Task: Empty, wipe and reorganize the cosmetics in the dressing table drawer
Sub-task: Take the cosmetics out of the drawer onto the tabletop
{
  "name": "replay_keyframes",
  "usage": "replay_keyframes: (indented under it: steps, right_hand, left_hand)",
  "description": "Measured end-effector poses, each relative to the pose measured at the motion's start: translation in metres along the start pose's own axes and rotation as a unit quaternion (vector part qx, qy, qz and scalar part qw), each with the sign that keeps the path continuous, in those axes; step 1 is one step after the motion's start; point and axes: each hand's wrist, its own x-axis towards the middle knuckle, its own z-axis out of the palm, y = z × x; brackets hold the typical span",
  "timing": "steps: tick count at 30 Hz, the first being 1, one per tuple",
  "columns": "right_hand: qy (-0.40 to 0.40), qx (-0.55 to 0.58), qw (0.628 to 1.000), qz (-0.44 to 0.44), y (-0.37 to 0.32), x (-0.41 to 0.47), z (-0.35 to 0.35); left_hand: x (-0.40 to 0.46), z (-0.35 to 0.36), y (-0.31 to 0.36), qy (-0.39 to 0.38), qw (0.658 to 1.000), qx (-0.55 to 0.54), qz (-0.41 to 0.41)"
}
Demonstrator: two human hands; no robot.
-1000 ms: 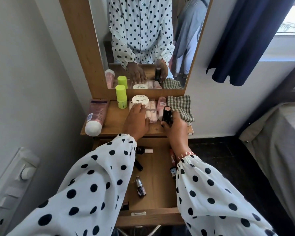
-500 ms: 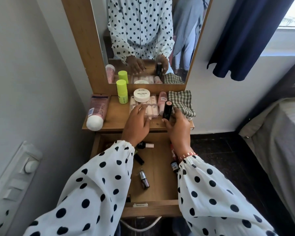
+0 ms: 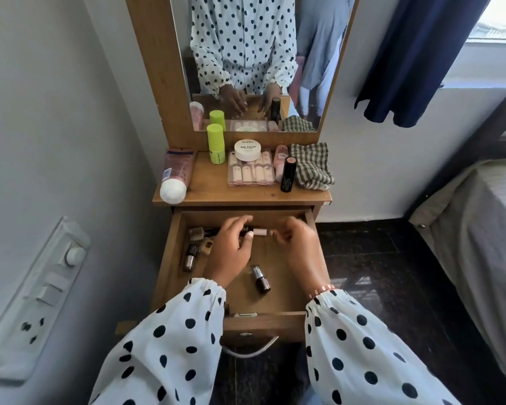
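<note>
The wooden drawer [image 3: 264,320] is pulled out under the dressing table top [image 3: 205,187]. My left hand [image 3: 230,252] is inside it and grips a dark nail polish bottle with a pale pink cap [image 3: 259,231]. Beside that cap hovers my right hand [image 3: 300,248], fingers loosely curled and holding nothing I can see. Another dark bottle [image 3: 260,279] lies mid-drawer, and several small bottles [image 3: 194,247] sit along the left side. On the top stand a black tube [image 3: 288,174], a box of false nails [image 3: 251,172] and a white jar [image 3: 247,149].
Also on the top are a green stick [image 3: 216,144], a large pink tube [image 3: 174,174] lying down, a small pink tube [image 3: 280,160] and a checked cloth [image 3: 311,166]. A mirror [image 3: 257,59] rises behind. A switch panel [image 3: 41,287] is on the left wall, a bed [image 3: 479,235] to the right.
My right hand let go of the black tube, which now stands on the top. Both hands came down from the top into the drawer, and my left hand took hold of the pink-capped bottle.
</note>
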Motion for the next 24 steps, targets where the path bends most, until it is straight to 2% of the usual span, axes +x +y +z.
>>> replay_keyframes:
  steps: [2,4,8,11,13,19,24]
  right_hand:
    - [-0.108,-0.047,0.992,0.043,0.003,-0.012,0.013]
    - [-0.207,-0.114,0.968,0.079,0.001,-0.022,0.025]
    - [-0.309,-0.223,0.922,0.065,-0.002,-0.03,0.038]
    - [-0.311,-0.247,0.916,0.059,-0.001,-0.027,0.036]
    - [-0.301,-0.217,0.926,0.071,0.0,-0.024,0.033]
    - [-0.251,0.059,0.958,0.123,-0.002,-0.023,0.015]
    - [-0.196,0.125,0.962,0.142,-0.004,-0.023,0.013]
  left_hand:
    - [-0.008,0.001,-0.006,-0.009,0.999,0.0,-0.031]
    - [-0.016,0.002,-0.012,-0.025,0.998,0.009,-0.059]
    - [-0.023,0.003,-0.024,-0.065,0.993,0.031,-0.098]
    - [-0.022,0.004,-0.025,-0.071,0.991,0.029,-0.11]
    - [-0.024,0.006,-0.025,-0.086,0.99,0.031,-0.106]
    - [-0.028,0.008,-0.027,-0.177,0.978,0.044,-0.104]
    - [-0.025,0.007,-0.026,-0.179,0.978,0.058,-0.093]
